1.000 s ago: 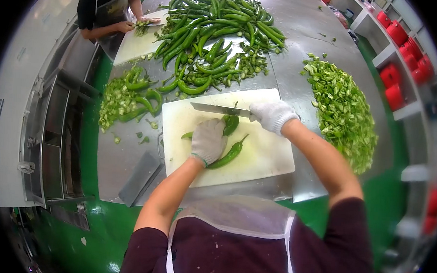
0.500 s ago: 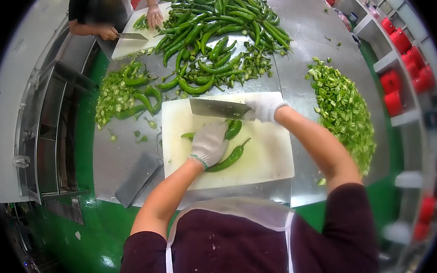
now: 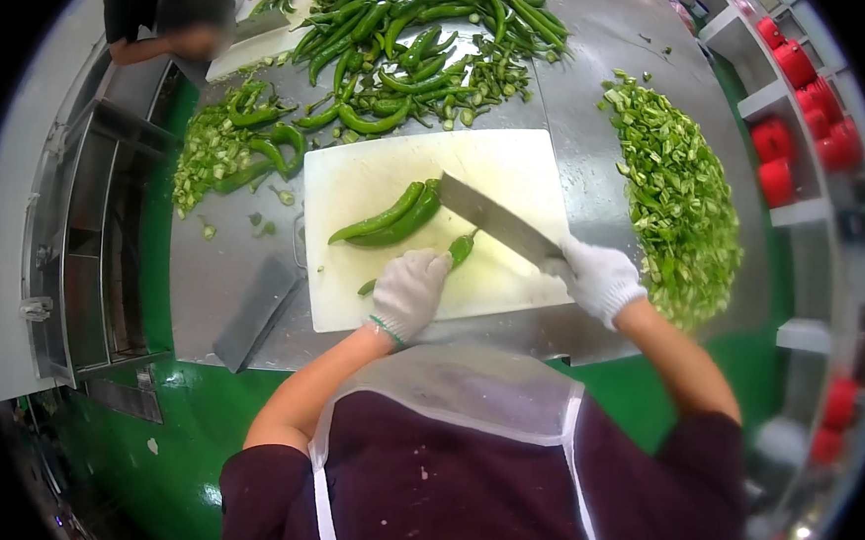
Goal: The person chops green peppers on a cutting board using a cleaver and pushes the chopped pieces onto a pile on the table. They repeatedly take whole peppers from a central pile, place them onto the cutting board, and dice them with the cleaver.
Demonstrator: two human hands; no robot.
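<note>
My right hand (image 3: 602, 280), in a white knit glove, grips the handle of a cleaver (image 3: 500, 222). Its broad blade slants up and left over the white cutting board (image 3: 518, 166). My gloved left hand (image 3: 411, 291) has its fingers closed over a green chili pepper (image 3: 462, 248) near the board's front edge; the pepper's middle is hidden under the glove, while its stem end and tip stick out. Two more whole green chili peppers (image 3: 396, 215) lie side by side farther up the board, the cleaver's tip close to their right ends.
Whole chili peppers (image 3: 407, 31) are heaped beyond the board. Chopped pepper (image 3: 679, 201) is piled at right, and cut pieces (image 3: 207, 147) lie at left. A grey flat-bladed tool (image 3: 257, 309) rests by the table's front-left edge. Another person (image 3: 176, 17) stands at far left.
The cleaver has come toward me and right, its blade now slanting. My left hand has moved from the upper peppers to the nearer one. Two peppers now lie together, uncovered.
</note>
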